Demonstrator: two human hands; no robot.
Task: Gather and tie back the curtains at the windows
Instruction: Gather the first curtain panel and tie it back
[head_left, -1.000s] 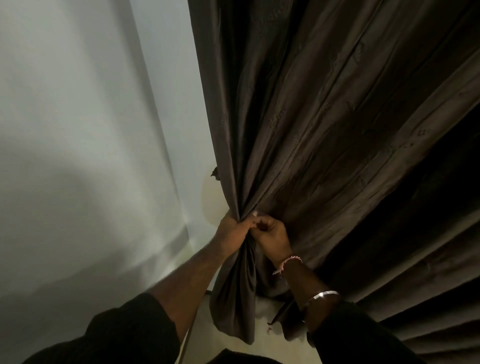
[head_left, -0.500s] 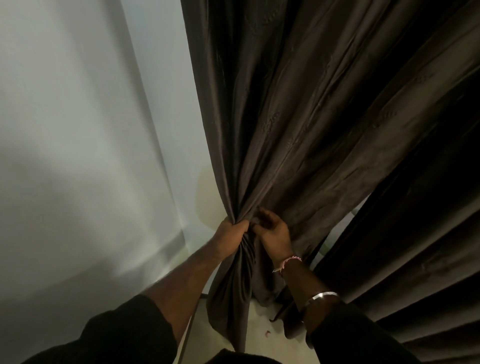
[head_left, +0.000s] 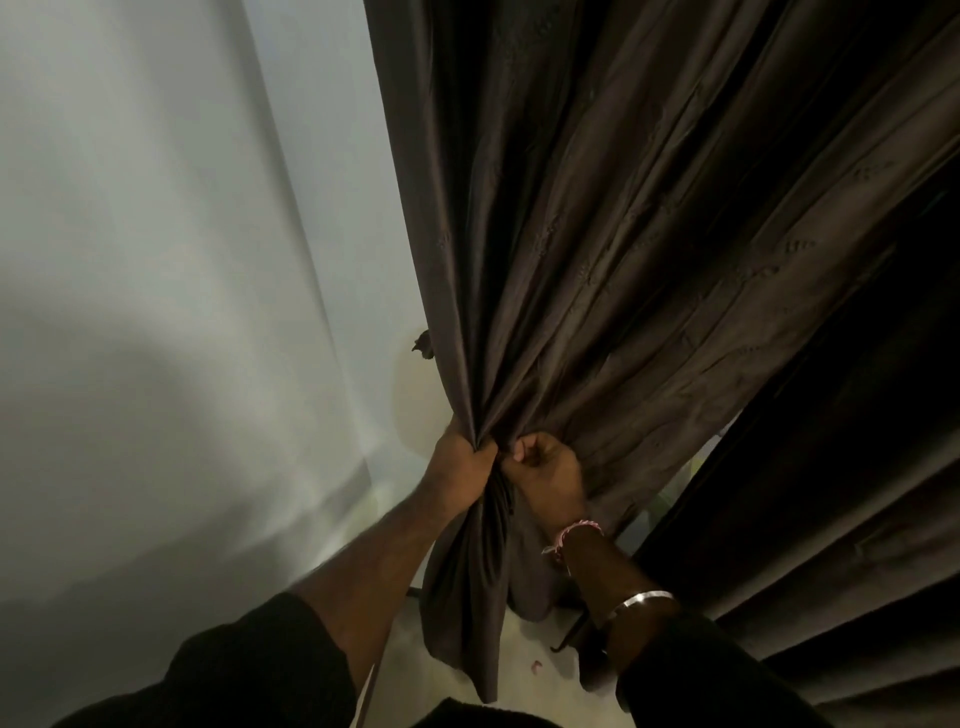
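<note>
Gripping bunched curtain with left hand and right hand, fingers curled tight; wall alongside.

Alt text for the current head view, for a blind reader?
Both hands bunch a dark brown curtain at a pale wall: the left hand grips the gathered folds, the right hand pinches fabric beside it. No tie-back shows.
</note>
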